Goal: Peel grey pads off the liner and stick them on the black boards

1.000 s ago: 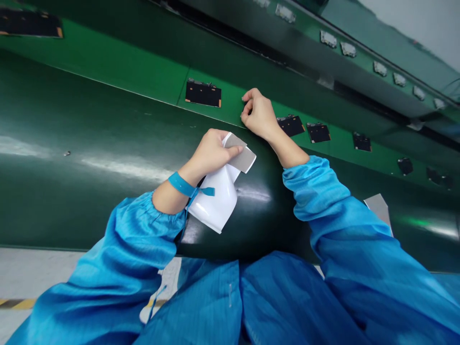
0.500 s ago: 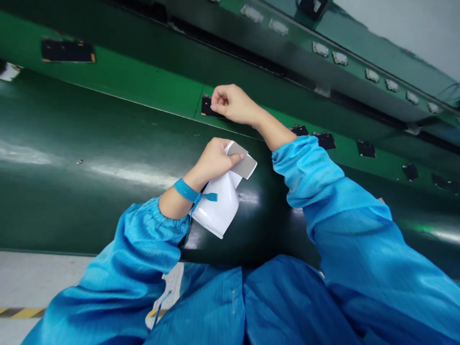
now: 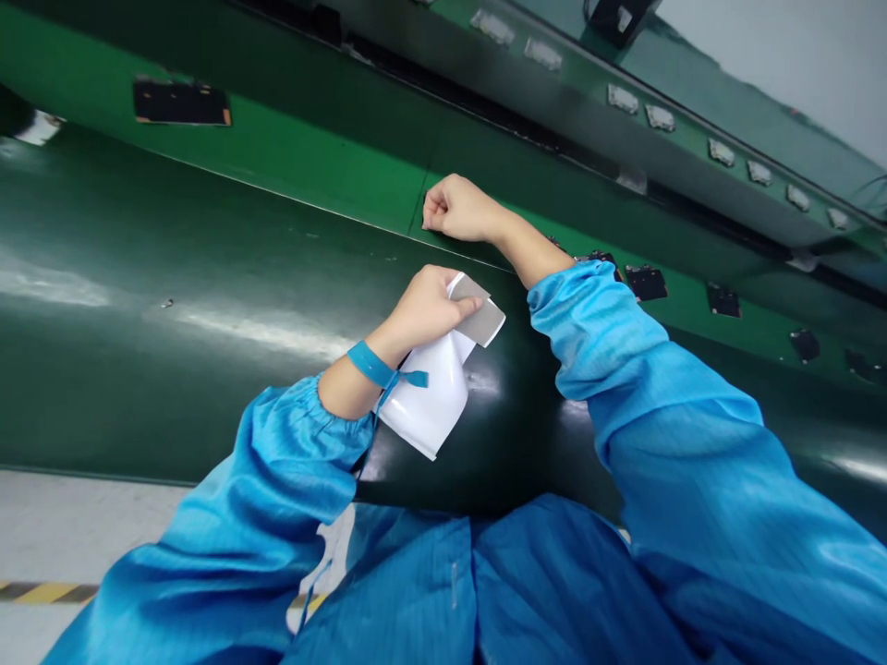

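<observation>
My left hand is closed on a curled white backing sheet that carries a grey pad at its upper end. It hovers over the dark green bench. My right hand is curled into a fist, pressing down on the bright green conveyor belt just beyond the bench edge. It covers a dark circuit board, of which only a sliver shows. Whether the fingers hold anything is hidden. Both arms wear blue sleeves, and a blue strap circles my left wrist.
Several dark circuit boards lie along the green belt, one at the far left and more to the right. A second belt behind carries small pale parts. Grey floor with yellow-black tape shows below the bench.
My right hand has swept left along the belt onto the dark board and closed into a fist over it. The boards have drifted right. My left hand keeps its grip on the sheet.
</observation>
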Tool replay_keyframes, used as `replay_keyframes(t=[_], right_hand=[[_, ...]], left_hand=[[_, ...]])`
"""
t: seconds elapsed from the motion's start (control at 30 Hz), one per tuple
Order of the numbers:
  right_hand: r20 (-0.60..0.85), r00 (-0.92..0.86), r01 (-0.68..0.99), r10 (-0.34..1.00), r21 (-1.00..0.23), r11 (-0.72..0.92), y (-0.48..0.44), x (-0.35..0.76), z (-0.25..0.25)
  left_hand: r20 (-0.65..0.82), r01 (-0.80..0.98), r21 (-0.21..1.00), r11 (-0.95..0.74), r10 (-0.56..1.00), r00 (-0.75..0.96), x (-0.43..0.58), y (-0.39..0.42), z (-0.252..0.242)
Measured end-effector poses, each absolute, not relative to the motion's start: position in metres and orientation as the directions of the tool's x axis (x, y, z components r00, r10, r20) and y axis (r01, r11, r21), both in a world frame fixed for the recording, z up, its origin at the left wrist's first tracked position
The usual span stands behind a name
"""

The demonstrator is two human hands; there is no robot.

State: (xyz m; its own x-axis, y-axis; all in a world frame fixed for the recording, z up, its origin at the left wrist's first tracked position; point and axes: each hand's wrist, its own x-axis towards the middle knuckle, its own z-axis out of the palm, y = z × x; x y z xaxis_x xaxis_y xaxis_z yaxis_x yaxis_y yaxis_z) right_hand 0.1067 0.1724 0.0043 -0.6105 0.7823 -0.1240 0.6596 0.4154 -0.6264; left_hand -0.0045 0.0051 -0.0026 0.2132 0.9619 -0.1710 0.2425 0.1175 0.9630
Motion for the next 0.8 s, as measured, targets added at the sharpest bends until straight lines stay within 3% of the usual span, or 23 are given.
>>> replay_keyframes(t=[0.33, 0.53, 0.6, 0.7, 0.8], right_hand=[[-0.088, -0.585, 0.713, 0.806, -0.529, 0.460, 0.166, 0.121, 0.002], [-0.186, -0.413, 0.904, 0.892, -0.203, 0.376, 0.152, 0.108, 0.018], [-0.171, -0.355, 0.932, 0.919, -0.145, 0.332, 0.153, 0.111, 0.023], [-0.070, -0.340, 0.916, 0.938, -0.251, 0.313, 0.145, 0.133, 0.024], [0.023, -0.413, 0.767, 0.910, -0.529, 0.362, 0.116, 0.165, 0.012]], left_hand=[[-0.149, 0.223, 0.969, 0.102, 0.968, 0.204, -0.005, 0.007, -0.007], [-0.167, 0.227, 0.966, 0.121, 0.965, 0.200, -0.006, 0.006, -0.003], [-0.176, 0.218, 0.967, 0.132, 0.965, 0.193, -0.007, 0.007, -0.002], [-0.193, 0.171, 0.971, 0.166, 0.969, 0.156, -0.008, 0.008, -0.001], [-0.198, 0.129, 0.975, 0.183, 0.974, 0.111, -0.009, 0.007, 0.001]])
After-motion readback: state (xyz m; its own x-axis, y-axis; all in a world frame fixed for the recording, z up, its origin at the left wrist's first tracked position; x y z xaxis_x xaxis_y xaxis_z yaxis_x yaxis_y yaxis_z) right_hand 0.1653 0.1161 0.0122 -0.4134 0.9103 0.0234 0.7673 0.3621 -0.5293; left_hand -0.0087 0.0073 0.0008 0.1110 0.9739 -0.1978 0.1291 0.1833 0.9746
